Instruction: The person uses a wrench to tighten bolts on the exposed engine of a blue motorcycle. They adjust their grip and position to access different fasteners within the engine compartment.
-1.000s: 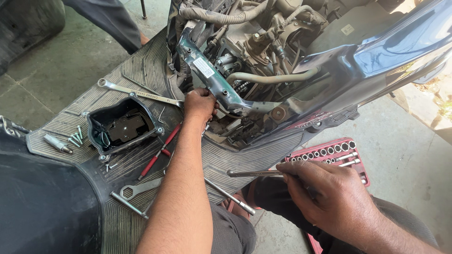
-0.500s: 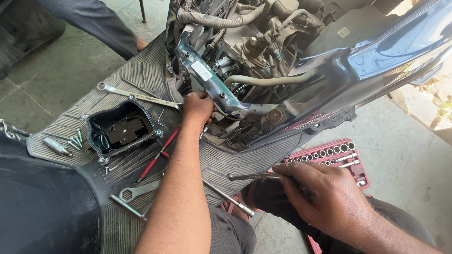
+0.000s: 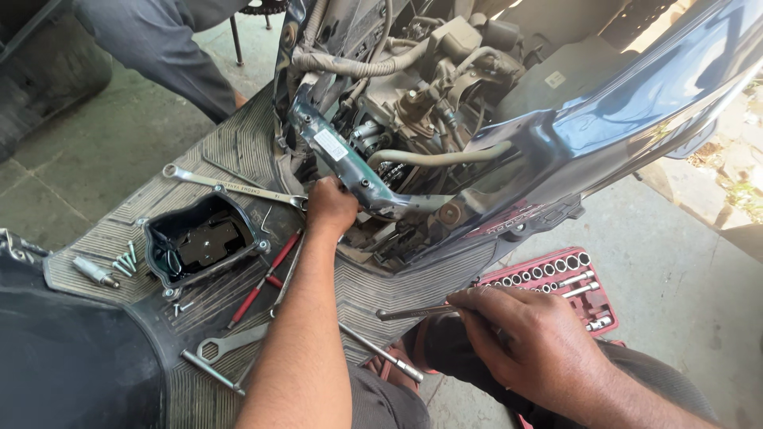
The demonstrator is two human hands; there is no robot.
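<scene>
right hand fingers grip metal rod | rod lies level, tip pointing left

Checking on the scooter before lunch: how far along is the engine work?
Done: black cover is off, lying on the floor mat beside loose bolts. In hand: left hand reaches into the exposed engine; right hand holds a metal rod. Left: the engine is open, the cover not refitted.

Black cover, spanner, red socket tray
</scene>
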